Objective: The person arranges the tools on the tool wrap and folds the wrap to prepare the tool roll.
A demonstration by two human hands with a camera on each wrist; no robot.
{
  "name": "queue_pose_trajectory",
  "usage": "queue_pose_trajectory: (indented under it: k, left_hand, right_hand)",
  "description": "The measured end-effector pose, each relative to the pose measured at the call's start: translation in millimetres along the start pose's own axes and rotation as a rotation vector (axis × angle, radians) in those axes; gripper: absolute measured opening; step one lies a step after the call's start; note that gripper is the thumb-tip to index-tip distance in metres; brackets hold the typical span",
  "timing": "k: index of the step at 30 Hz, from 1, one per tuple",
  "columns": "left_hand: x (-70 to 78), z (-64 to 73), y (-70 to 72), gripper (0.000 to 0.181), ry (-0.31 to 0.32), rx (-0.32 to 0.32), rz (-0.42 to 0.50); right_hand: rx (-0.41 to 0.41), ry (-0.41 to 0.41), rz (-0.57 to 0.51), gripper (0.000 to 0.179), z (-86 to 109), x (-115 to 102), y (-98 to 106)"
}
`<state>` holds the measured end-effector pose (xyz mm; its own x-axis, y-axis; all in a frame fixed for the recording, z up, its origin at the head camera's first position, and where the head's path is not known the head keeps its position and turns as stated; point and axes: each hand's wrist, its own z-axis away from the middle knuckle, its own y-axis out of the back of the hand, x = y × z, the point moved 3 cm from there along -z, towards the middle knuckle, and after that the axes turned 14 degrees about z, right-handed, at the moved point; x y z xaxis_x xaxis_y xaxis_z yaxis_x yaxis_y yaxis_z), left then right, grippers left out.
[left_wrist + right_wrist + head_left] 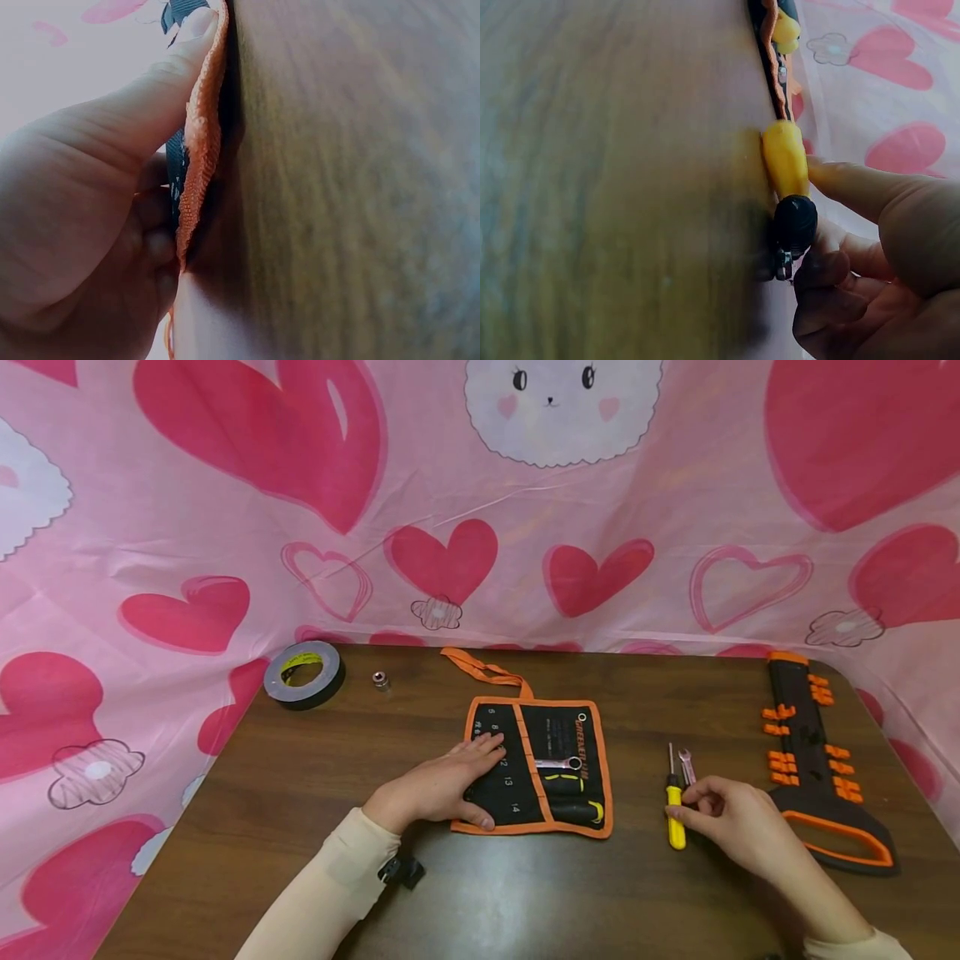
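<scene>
A black tool pouch (534, 810) with orange edging lies on the table, numbers printed on its left half. My left hand (442, 781) rests on that half with fingers extended; in the left wrist view the thumb lies along the orange edge (201, 142). A wrench (555, 764) and yellow-and-black tool handles (581, 811) show in the right half. My right hand (731, 818) pinches the yellow handle of a screwdriver (677, 831), its shank pointing away from me. Close beside it is a small wrench (686, 767), its lower end hidden by the fingers.
A black holder with orange clips (810, 752) and a loop handle lies at the right. A tape roll (306, 675) and a small metal socket (380, 679) sit at the back left. An orange strap (487, 672) trails behind the pouch. A heart-print cloth (517, 485) hangs behind the table.
</scene>
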<state>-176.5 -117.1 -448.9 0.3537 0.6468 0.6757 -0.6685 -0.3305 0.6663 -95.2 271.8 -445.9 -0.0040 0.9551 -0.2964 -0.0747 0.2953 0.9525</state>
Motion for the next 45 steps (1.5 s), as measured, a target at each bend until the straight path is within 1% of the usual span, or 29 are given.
queue_pose_trajectory:
  k: [9, 14, 21, 30, 34, 37, 40, 45]
  left_hand:
    - [0.3, 0.6, 1.6, 0.107, 0.008, 0.004, 0.003]
    - [0.7, 0.7, 2.4, 0.107, 0.004, 0.012, 0.005]
    - [1.8, -0.1, 2.9, 0.107, 0.004, 0.014, -0.004]
    - [3.6, 2.2, 0.2, 0.106, 0.004, 0.003, -0.059]
    - [5.1, 0.9, 2.9, 0.106, -0.012, 0.015, -0.058]
    - [7.0, -1.5, 6.0, 0.111, -0.023, 0.021, -0.067]
    - [7.6, -3.7, 8.1, 0.116, -0.009, 0.016, -0.072]
    - [5.6, -5.4, 8.7, 0.118, 0.049, -0.009, -0.041]
  right_hand:
    - [-0.037, 0.003, 0.011, 0.027, -6.7, -4.9, -1.7]
    - [-0.039, -0.005, 0.016, 0.027, -11.1, -5.7, -0.1]
    - [-0.009, -0.013, -0.002, 0.023, -10.7, -6.1, 1.7]
    - [0.028, -0.019, -0.027, 0.019, -6.5, -8.2, 8.4]
    - [0.041, -0.018, -0.045, 0.019, -8.0, -10.1, 13.1]
    - [0.049, -0.012, -0.063, 0.020, -10.6, -11.6, 16.5]
    - [0.046, -0.006, -0.079, 0.023, -13.9, -13.4, 18.6]
    - [0.019, 0.007, -0.072, 0.029, -20.0, -17.9, 19.0]
